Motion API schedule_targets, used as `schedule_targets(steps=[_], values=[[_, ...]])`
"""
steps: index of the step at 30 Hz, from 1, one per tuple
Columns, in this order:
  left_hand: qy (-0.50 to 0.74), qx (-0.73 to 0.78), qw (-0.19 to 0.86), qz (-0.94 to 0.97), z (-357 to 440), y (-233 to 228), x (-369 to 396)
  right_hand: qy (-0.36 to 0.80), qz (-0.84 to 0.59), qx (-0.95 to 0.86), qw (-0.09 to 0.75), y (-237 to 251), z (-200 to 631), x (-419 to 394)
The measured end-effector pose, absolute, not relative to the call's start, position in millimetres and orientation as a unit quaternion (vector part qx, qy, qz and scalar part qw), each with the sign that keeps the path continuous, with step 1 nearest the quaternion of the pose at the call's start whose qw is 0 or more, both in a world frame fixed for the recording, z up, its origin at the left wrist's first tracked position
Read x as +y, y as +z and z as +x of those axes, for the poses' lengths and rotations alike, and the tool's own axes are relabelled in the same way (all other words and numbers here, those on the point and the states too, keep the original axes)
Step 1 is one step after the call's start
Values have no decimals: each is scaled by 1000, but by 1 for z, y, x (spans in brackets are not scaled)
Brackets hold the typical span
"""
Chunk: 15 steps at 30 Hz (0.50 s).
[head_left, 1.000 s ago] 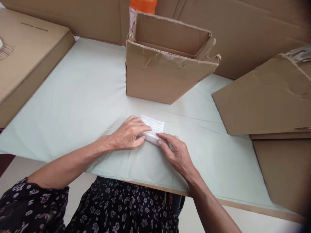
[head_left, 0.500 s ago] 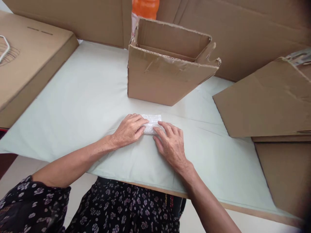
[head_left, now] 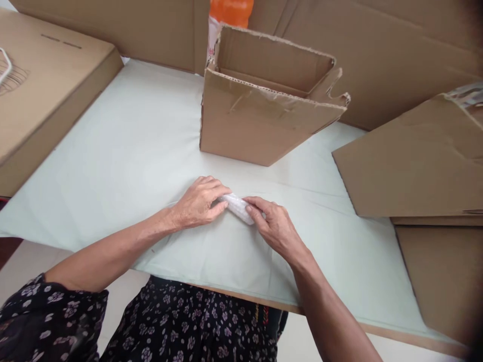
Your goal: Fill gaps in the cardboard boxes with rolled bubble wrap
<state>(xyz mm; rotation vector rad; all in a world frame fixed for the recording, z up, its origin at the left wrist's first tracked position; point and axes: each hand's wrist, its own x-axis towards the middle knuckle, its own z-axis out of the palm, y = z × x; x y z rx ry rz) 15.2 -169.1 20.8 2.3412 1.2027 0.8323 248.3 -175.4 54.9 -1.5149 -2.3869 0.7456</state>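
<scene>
While left fingers (head_left: pixel 218 191) and right fingers (head_left: pixel 258 202) narrowly pinch bubble-wrap roll (head_left: pixel 238 207), orange bottle (head_left: pixel 231 13) beyond, label (head_left: pixel 213 34) illegible.

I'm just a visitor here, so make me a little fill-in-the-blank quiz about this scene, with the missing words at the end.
1. The left hand and right hand hold the bubble wrap at its two ____.
2. The cardboard box standing beyond the hands is open at its ____.
3. The sleeve on the left arm is dark with a pattern of pale ____.

Missing words: ends; top; flowers.
</scene>
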Motion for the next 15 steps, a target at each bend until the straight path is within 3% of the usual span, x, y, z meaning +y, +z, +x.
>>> schedule_targets(steps=[6, 11, 15], values=[[307, 455, 179, 816, 18, 16, -168, 132, -546, -819, 118, 41, 246, -174], [319, 441, 186, 818, 18, 16, -169, 165, -484, -842, 170, 30, 245, -184], [310, 383, 251, 833, 15, 24, -171, 225, -454, -831, 229, 29, 245, -190]])
